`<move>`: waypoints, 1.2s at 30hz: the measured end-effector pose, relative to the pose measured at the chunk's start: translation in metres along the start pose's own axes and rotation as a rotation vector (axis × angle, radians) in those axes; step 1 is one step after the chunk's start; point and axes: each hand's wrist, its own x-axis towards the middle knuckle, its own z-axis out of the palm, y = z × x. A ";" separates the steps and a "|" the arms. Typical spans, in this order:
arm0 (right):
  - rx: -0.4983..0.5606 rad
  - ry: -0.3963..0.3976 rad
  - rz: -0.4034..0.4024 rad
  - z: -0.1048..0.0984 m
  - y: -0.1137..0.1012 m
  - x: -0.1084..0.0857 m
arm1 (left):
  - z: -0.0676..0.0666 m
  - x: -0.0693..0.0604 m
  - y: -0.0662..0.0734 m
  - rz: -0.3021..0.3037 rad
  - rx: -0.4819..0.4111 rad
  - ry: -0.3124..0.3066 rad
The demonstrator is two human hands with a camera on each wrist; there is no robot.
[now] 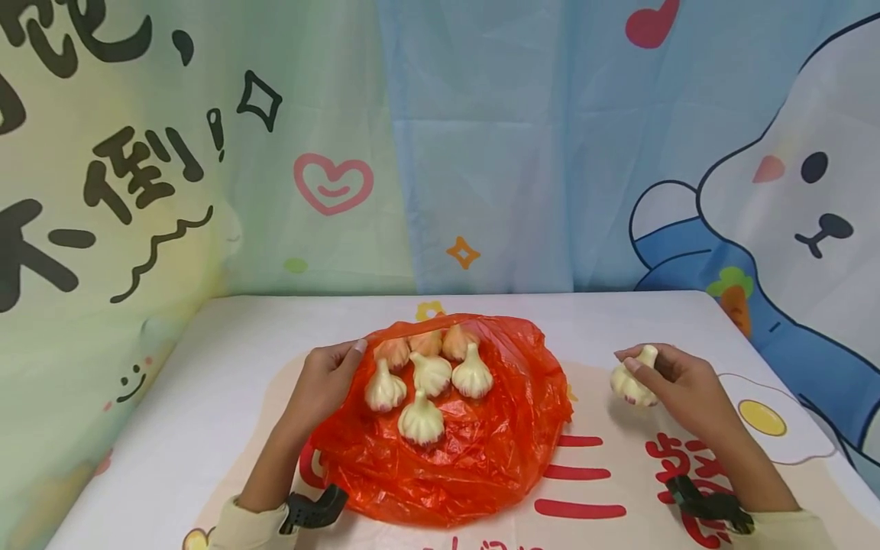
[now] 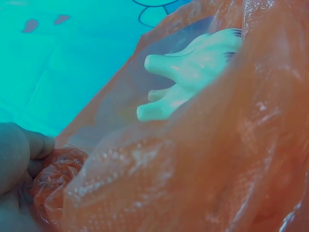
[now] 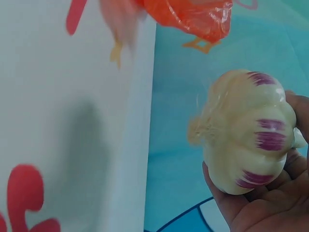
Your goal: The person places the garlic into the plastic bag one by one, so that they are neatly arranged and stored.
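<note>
A red plastic bag (image 1: 474, 466) lies spread on the table, its near side crumpled. Several white garlic bulbs (image 1: 421, 420) with purple streaks rest in its opening. Behind them are three orange-tinted bulbs (image 1: 426, 343), apparently seen through the film. At the bag's left edge my left hand (image 1: 326, 386) pinches the plastic between thumb and fingers; the left wrist view shows bunched film (image 2: 55, 181) there. Off to the right, apart from the bag, my right hand (image 1: 690, 389) holds one garlic bulb (image 1: 632, 384) above the table. In the right wrist view, the garlic's purple-streaked base (image 3: 251, 133) faces the camera.
The white table (image 1: 234, 328) carries a beige print with red lettering (image 1: 580, 508) and a fried-egg picture (image 1: 763, 418). Behind it hangs a curtain (image 1: 481, 153) with cartoon drawings. Dark straps (image 1: 312, 510) sit on both wrists.
</note>
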 end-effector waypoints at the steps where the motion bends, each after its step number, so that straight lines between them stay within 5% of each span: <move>1: 0.007 -0.001 -0.006 0.000 -0.002 0.000 | 0.000 0.000 0.000 0.001 0.004 0.004; 11: 0.051 0.009 -0.074 0.005 -0.026 0.001 | 0.000 0.001 0.000 0.008 -0.007 0.004; 36: 0.270 -0.187 -0.200 0.058 -0.084 0.024 | 0.001 0.000 0.000 -0.039 -0.005 -0.002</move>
